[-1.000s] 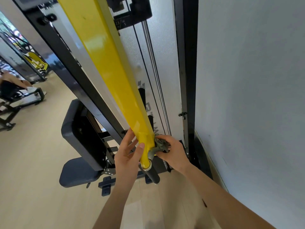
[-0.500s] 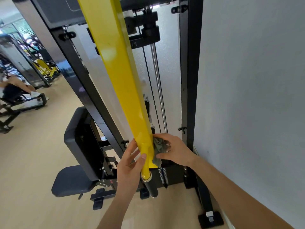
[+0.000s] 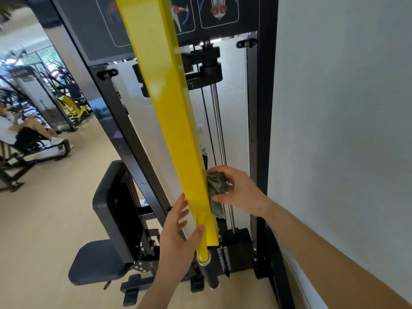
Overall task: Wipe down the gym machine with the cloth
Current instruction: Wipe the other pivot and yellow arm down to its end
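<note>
Right grip is curled around the cloth, fingers on top and thumb underneath, pressing the bunched grey-green fabric against the right edge of the yellow arm of the gym machine. A loose tail of cloth hangs down below my thumb, just beside the arm's lower end.

Left grip is loose and holds nothing: fingers nearly straight and spread along the arm's left edge, thumb laid across its yellow face down low. It's bracing the arm from the other side, a little lower than where the cloth sits.

That yellow arm runs on a slant from the top of the view down to my hands, ending in a round yellow collar and a black handle. Behind it are the chrome guide rod and thin black cables, standing upright inside the black frame, with an exercise diagram placard up top.

To the left of my left forearm there's the black back pad, upright, and the seat below it. Grey wall runs close along the right side. Far left across the pale floor, a person sits on another machine.
</note>
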Motion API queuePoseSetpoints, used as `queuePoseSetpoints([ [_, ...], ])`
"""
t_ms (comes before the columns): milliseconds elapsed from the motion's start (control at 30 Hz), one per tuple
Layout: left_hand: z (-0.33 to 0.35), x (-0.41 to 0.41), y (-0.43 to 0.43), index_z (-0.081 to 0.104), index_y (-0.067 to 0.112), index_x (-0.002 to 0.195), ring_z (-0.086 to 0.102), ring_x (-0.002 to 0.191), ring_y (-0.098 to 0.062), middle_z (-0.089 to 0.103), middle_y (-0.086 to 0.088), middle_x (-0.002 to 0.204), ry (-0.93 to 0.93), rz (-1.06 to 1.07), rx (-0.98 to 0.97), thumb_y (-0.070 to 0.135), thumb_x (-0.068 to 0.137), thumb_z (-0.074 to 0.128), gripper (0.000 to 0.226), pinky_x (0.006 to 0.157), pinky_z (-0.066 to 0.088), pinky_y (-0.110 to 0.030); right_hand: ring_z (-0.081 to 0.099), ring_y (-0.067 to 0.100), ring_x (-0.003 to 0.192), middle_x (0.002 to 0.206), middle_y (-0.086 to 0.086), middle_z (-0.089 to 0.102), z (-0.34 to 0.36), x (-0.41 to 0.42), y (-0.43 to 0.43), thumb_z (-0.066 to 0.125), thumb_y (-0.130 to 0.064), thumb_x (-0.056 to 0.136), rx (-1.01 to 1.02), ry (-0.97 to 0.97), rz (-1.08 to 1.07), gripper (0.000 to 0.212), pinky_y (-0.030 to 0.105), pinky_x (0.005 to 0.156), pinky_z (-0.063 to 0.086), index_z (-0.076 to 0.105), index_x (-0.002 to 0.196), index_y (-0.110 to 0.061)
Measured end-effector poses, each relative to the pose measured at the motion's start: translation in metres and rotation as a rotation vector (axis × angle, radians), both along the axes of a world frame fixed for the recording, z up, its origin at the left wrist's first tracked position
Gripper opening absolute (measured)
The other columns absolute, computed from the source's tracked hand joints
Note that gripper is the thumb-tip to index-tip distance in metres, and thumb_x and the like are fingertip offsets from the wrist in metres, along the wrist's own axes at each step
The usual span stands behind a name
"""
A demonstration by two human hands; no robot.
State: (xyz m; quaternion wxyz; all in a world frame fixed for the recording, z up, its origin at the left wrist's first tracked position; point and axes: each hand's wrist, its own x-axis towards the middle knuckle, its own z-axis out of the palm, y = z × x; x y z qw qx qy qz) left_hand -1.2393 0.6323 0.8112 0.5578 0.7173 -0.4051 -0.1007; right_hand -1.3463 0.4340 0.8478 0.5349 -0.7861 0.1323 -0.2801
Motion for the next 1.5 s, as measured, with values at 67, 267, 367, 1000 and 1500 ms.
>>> queuePoseSetpoints([
  [67,0.018,0.000,-0.006,0.035,0.036,0.154,0.053,0.131,-0.011,0.055,0.023,0.139,-0.072,-0.007,-0.032,0.029,0.083,0.077,0.082,0.105,0.050,-0.038,0.059,0.012,0.119,0.125,-0.007,0.063,0.011,0.001,-0.004,0.081,-0.003,0.078,0.009,-0.016,0.030,0.059,0.041,0.102,0.054,0.061,0.130,-0.024],
  [267,0.073,-0.002,-0.026,0.041,0.030,0.151,0.058,0.127,-0.018,0.057,0.008,0.140,-0.117,0.029,-0.229,0.037,0.086,0.072,0.073,0.101,0.054,-0.044,0.061,0.017,0.121,0.128,-0.001,0.062,0.040,0.002,-0.016,0.080,0.001,0.079,0.051,-0.052,0.078,0.059,0.044,0.101,0.054,0.062,0.130,-0.023],
  [367,0.089,-0.001,-0.039,0.047,0.028,0.146,0.062,0.120,-0.014,0.060,0.009,0.135,-0.124,0.084,-0.269,0.033,0.087,0.075,0.065,0.096,0.057,-0.033,0.061,0.016,0.120,0.127,0.000,0.063,0.058,0.004,-0.019,0.077,0.004,0.081,0.058,-0.076,0.088,0.056,0.042,0.102,0.054,0.062,0.130,-0.019],
  [1000,0.117,0.032,-0.051,0.046,0.036,0.133,0.067,0.086,-0.001,0.062,0.022,0.105,-0.257,0.026,-0.071,0.037,0.076,0.087,0.070,0.064,0.055,-0.013,0.062,0.028,0.121,0.127,0.014,0.064,0.151,0.018,-0.026,0.072,0.005,0.084,0.093,-0.200,0.103,0.050,0.050,0.106,0.050,0.061,0.131,-0.008],
  [1500,0.221,0.038,-0.052,0.041,0.037,0.148,0.059,0.114,-0.003,0.059,0.018,0.128,-0.431,-0.055,-0.381,0.032,0.084,0.080,0.075,0.089,0.060,-0.037,0.066,0.029,0.117,0.127,0.019,0.065,0.263,0.018,-0.012,0.065,0.008,0.090,0.049,-0.361,0.103,0.047,0.039,0.092,0.058,0.056,0.135,-0.002],
])
